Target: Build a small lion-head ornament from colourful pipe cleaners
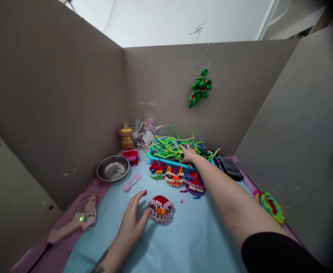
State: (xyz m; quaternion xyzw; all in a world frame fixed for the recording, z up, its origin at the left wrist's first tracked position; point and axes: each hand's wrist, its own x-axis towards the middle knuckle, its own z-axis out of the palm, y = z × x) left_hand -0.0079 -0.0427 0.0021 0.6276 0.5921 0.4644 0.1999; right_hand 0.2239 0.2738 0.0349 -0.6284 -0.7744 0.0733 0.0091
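My left hand (pixel 134 216) is open, thumb and fingers apart, beside a red and pink pipe-cleaner face (pixel 161 210) with googly eyes and an orange beak. The thumb tip is close to its edge; I cannot tell whether they touch. My right hand (pixel 187 153) reaches to the far side, over a blue tray (pixel 152 158) heaped with green and yellow pipe cleaners (pixel 166 146). Its fingers look spread among them, and the tips are partly lost in the tangle. In front of the tray stand three similar faces: red-green (pixel 157 170), orange-white (pixel 175 177) and purple-red (pixel 194 184).
On the left are a metal bowl (pixel 113 168) with small white pieces, a pink clip-like tool (pixel 132 182) and a pink glue gun (pixel 72 226). A brown cup (pixel 126 137) stands behind. A green ornament (pixel 200 88) hangs by the back panel. Grey panels enclose three sides.
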